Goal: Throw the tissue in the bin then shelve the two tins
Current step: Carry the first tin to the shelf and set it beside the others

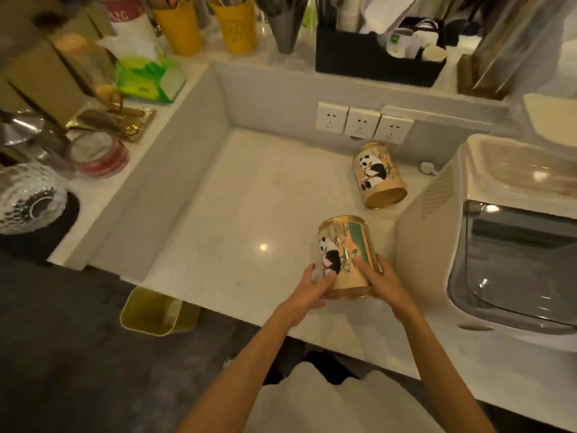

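A gold cylindrical metal tin printed with a panda and green bamboo (345, 254) is held between both hands just above the near part of a pale, glossy marble worktop (243, 214). The left hand (307, 290) is pressed against the tin's left side near its base, and the right hand (379, 284) is clamped on its right side, fingers spread over the printed face. The tin is tilted, its top leaning away from the person.

A second gold panda tin (379, 176) is seen lying on its side farther back on the worktop, well apart from the first, with its open-looking end turned toward the viewer. It lies just below a row of three white wall sockets (363, 123) and near a cream countertop appliance with a dark glass door (499, 245) at the right.

A yellow-green plastic bin (156, 314) is standing on the dark floor beside the worktop's near left corner; something pale can be made out inside it, though what it is cannot be told.

A raised ledge runs around the worktop. On its left part a green tissue pack (150, 78) is placed, and along the back two yellow cups (206, 26) and a black organiser box (377, 60) are lined up.
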A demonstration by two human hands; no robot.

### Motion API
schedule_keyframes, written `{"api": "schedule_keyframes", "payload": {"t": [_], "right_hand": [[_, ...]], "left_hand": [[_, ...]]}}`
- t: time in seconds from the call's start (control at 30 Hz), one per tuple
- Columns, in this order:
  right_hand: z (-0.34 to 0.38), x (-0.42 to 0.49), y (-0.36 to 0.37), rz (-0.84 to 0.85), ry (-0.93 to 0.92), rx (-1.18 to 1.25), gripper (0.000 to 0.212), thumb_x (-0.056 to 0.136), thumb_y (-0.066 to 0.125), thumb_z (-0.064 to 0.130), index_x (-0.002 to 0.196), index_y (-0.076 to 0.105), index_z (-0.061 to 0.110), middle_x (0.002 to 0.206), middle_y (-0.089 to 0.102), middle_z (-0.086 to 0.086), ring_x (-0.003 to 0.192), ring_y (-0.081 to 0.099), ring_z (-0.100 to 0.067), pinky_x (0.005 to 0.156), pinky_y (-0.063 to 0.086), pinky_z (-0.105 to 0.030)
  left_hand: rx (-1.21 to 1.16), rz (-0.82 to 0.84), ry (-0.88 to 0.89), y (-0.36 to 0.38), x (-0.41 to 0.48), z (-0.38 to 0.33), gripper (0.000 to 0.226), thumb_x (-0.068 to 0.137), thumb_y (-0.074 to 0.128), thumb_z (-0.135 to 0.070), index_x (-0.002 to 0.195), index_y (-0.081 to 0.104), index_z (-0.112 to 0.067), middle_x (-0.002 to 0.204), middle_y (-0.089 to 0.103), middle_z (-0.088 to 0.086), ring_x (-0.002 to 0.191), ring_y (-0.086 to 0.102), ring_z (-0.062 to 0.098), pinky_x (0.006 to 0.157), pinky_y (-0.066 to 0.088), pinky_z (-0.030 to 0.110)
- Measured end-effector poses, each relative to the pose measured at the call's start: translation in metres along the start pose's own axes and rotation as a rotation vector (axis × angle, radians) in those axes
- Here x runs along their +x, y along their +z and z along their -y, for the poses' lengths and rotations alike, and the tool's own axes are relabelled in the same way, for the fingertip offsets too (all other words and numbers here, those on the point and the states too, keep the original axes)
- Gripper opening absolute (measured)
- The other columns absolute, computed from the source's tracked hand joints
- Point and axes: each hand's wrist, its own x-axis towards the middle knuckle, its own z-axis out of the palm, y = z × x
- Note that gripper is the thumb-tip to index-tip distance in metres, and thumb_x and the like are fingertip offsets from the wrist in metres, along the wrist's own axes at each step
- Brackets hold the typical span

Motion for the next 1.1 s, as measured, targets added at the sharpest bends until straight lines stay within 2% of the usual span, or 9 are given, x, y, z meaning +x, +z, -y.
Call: {"api": "schedule_keyframes", "payload": {"t": [0.1,0.2,0.3,0.37,0.67,0.77,0.83,1.0,1.1], "right_hand": [[-0.013,-0.015,0.011,0.113,0.081,-0.005,0.078,0.063,0.069,0.079,0.127,0.059,0.036,0.099,0.079,0.011,0.084,0.076,-0.006,0.066,0.062,-0.028],[-0.025,-0.030,0.050,0.335,0.161,0.032,0.075,0.070,0.064,0.079,0.130,0.057,0.036,0.115,0.075,0.004,0.104,0.073,-0.020,0.088,0.060,-0.048],[-0.035,-0.054,0.109,0.559,0.222,0.064,0.073,0.077,0.066,0.071,0.137,0.053,0.031,0.130,0.068,-0.007,0.117,0.066,-0.030,0.096,0.053,-0.057],[-0.038,-0.075,0.151,0.694,0.220,0.002,0.070,0.082,0.063,0.068,0.140,0.049,0.033,0.134,0.065,-0.006,0.122,0.063,-0.029,0.099,0.051,-0.058],[-0.076,-0.211,0.359,1.249,0.284,-0.332,0.054,0.089,0.058,0.061,0.138,0.052,0.039,0.139,0.062,-0.003,0.128,0.059,-0.025,0.093,0.056,-0.039],[-0.098,-0.277,0.423,1.434,0.286,-0.510,0.064,0.085,0.063,0.060,0.141,0.046,0.034,0.136,0.065,-0.002,0.126,0.061,-0.023,0.091,0.057,-0.037],[-0.111,-0.319,0.459,1.534,0.247,-0.609,0.072,0.083,0.066,0.060,0.145,0.040,0.033,0.136,0.065,-0.001,0.125,0.061,-0.022,0.092,0.057,-0.036],[-0.124,-0.416,0.545,1.856,0.030,-0.872,0.077,0.076,0.070,0.067,0.143,0.036,0.051,0.137,0.061,0.016,0.127,0.058,-0.011,0.109,0.046,-0.046],[-0.127,-0.462,0.596,2.049,-0.012,-0.922,0.071,0.076,0.074,0.062,0.137,0.037,0.062,0.138,0.059,0.019,0.128,0.057,-0.010,0.110,0.046,-0.045]], "left_hand": [[-0.038,-0.024,0.034,-0.017,-0.028,0.021,0.099,0.080,0.064,-0.064,0.153,0.008,-0.029,0.148,0.043,0.011,0.124,0.053,0.027,0.102,0.047,0.044],[-0.194,-0.032,0.093,-0.039,-0.075,0.053,0.096,0.072,0.068,-0.070,0.147,0.020,-0.033,0.140,0.052,-0.001,0.123,0.056,0.020,0.101,0.050,0.041],[-0.446,-0.114,0.197,-0.064,-0.128,0.099,0.083,0.080,0.069,-0.057,0.145,0.025,-0.029,0.138,0.056,0.001,0.121,0.061,0.017,0.095,0.054,0.033],[-0.552,-0.239,0.244,-0.080,-0.164,0.132,0.083,0.082,0.070,-0.053,0.146,0.025,-0.027,0.138,0.057,0.003,0.120,0.062,0.018,0.101,0.051,0.037],[-0.869,-0.892,0.392,-0.133,-0.350,0.298,0.102,0.062,0.083,-0.058,0.143,0.030,-0.027,0.129,0.063,0.002,0.108,0.068,0.013,0.085,0.058,0.027],[-0.990,-1.086,0.407,-0.136,-0.415,0.352,0.096,0.067,0.080,-0.054,0.144,0.030,-0.026,0.130,0.062,0.005,0.111,0.067,0.019,0.095,0.055,0.038],[-1.045,-1.183,0.415,-0.132,-0.456,0.377,0.091,0.069,0.077,-0.053,0.143,0.030,-0.027,0.130,0.061,0.006,0.109,0.068,0.018,0.088,0.058,0.033],[-1.150,-1.517,0.452,-0.127,-0.543,0.423,0.096,0.060,0.083,-0.060,0.138,0.032,-0.036,0.130,0.060,0.000,0.110,0.068,0.016,0.086,0.059,0.031],[-1.154,-1.716,0.461,-0.134,-0.577,0.436,0.097,0.064,0.081,-0.058,0.142,0.028,-0.036,0.131,0.058,-0.007,0.109,0.067,0.007,0.079,0.057,0.019]]}}
